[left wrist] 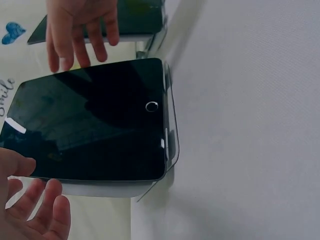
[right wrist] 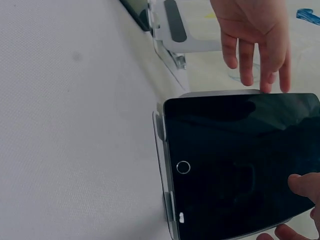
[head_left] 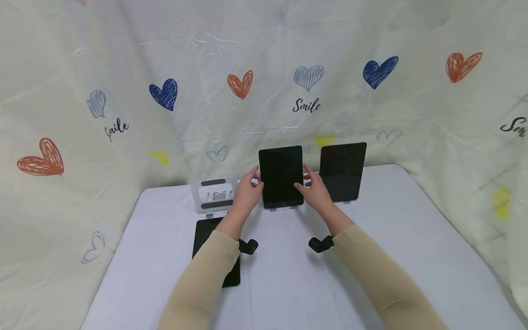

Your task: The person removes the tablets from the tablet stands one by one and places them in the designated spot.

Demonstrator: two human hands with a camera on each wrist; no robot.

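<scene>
A black tablet (head_left: 281, 176) stands upright in a grey stand (left wrist: 172, 135) at the table's back middle, home button (right wrist: 183, 167) at the bottom. My left hand (head_left: 249, 189) is at its left edge, with the thumb (left wrist: 17, 165) touching the screen's rim and the fingers (right wrist: 255, 45) straight behind the edge. On the other side my right hand (head_left: 314, 187) lays its thumb (right wrist: 304, 185) on the screen, its fingers (left wrist: 75, 40) straight beside the edge. Neither hand curls round the tablet.
A second black tablet (head_left: 342, 170) stands in a stand just right of the first. An empty grey stand (head_left: 214, 195) is at the left. A third tablet (head_left: 206, 238) lies flat under my left forearm. A heart-print cloth (head_left: 309, 78) hangs behind the white table (head_left: 412, 238).
</scene>
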